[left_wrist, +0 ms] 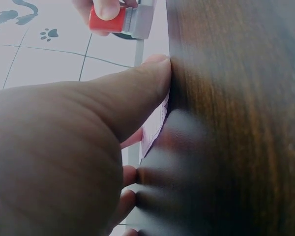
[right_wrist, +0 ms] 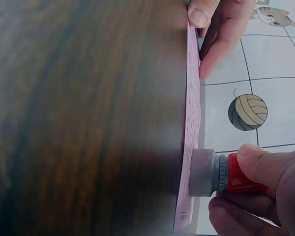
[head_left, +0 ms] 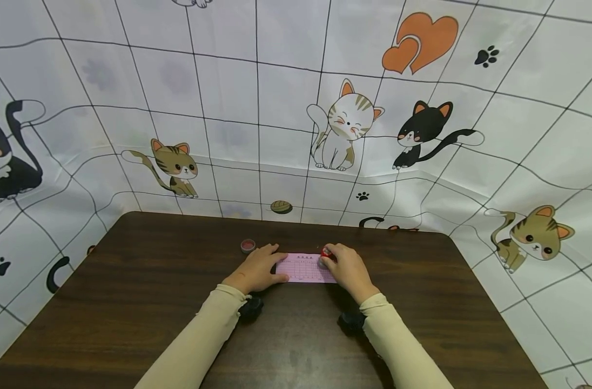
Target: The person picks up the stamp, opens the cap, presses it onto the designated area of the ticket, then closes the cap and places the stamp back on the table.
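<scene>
two hands met at one small pink sheet [head_left: 303, 268], which lay between them, flat or nearly so, on the dark wood table [head_left: 130, 281]. the left hand [head_left: 259, 269] had its fingers mostly straight and its thumb spread away from them, touching the sheet's left end without gripping anything. the right hand [head_left: 348, 270] pinched the red top of a stamp [right_wrist: 219, 173] between thumb and fingers, with the grey base just off those fingertips, against the right part of the sheet. just beyond the left hand's knuckles sat a small round tin [head_left: 248, 246] with a reddish inside. back from the fingers came black wrist devices [head_left: 251, 309] and pale sleeves [head_left: 199, 335], which ran out of frame. ahead of both hands, past the table's far edge, hung a white backdrop [head_left: 228, 81] printed with cats.

the underside of the stamp was hidden, the sheet's print was too small to read, and a dark patch between left thumb and fingers was hard to make out. the left wrist view cut off the right hand; the right wrist view showed the grey base plainly, mostly covered in the head view. only the head view showed the tin.
</scene>
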Demonstrator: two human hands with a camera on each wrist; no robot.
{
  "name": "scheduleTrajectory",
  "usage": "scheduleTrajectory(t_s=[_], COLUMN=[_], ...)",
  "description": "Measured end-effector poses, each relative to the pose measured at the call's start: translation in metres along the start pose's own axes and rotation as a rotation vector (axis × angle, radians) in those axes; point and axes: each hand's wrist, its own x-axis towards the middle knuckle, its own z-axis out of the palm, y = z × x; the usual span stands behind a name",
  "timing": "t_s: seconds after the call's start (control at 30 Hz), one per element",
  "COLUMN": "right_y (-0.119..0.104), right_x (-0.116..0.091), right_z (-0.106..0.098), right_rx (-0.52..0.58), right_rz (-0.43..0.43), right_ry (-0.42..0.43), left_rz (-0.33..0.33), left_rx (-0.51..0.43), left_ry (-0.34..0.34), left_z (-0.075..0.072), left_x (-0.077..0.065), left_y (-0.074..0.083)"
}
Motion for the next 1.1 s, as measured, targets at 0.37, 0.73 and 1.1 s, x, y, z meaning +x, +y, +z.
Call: scheduleTrajectory(t_s=[0.37,0.73,1.1], right_y=[0.004,0.016,0.021], right_x=[0.003,0.011,0.011], right_z=[-0.007,-0.041,-0.041], right_rx=[0.086,0.344,0.481], right_rz=[0.050,0.115,0.121], right_ry=[-0.025,0.167,0.166], left_rz=[-0.004,0.007,0.005], left_rx=[-0.005,0.007,0.021], left_ry=[0.003,0.005,-0.002], left_z=[0.001,0.002,0.000], left_x=[-0.001,0.000,-0.001], left_y=[-0.003,-0.003,-0.003])
